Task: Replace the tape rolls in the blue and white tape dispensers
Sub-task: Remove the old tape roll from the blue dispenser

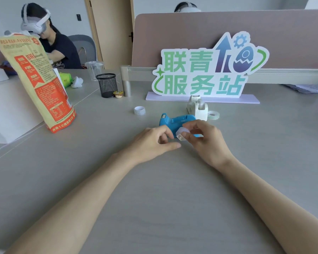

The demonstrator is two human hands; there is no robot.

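Blue dispenser point(174, 122): on the desk point(154, 198), lying just behind both hands, roll apparently not yet seated. Right hand point(206, 142): grip closed on 1 small translucent tape roll point(181, 132). Left hand point(154, 140): fingers curled at that roll's edge, seemingly picking at the tape end. White dispenser point(198, 108): upright behind, untouched. 2 loose rolls nearby: white roll point(139, 110), clear roll point(213, 115). Judged early stage.
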